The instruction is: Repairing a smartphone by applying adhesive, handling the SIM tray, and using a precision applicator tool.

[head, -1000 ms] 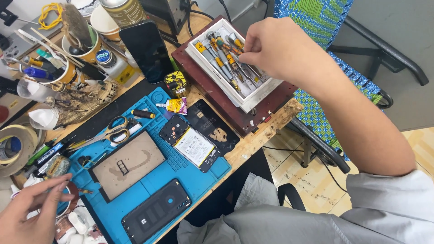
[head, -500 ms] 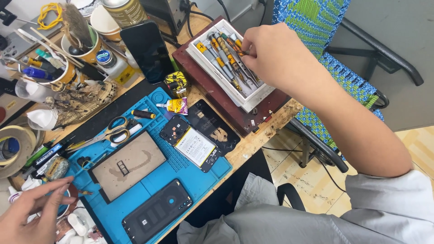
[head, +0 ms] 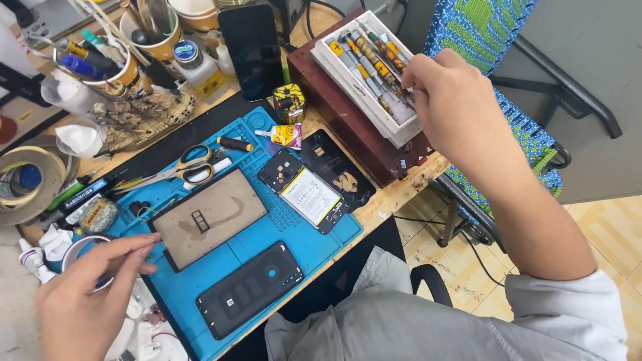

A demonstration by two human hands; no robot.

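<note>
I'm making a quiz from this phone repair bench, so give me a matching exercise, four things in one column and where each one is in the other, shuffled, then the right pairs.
Things:
1. scissors
2. screwdriver tray
3. opened phone
4. right hand

Places:
A. on a dark red box at the desk's far right
B. over the screwdrivers in the tray
C. top of the blue mat, left of the small yellow tube
D. right side of the blue mat, insides showing

Pairs: 1-C, 2-A, 3-D, 4-B
</note>
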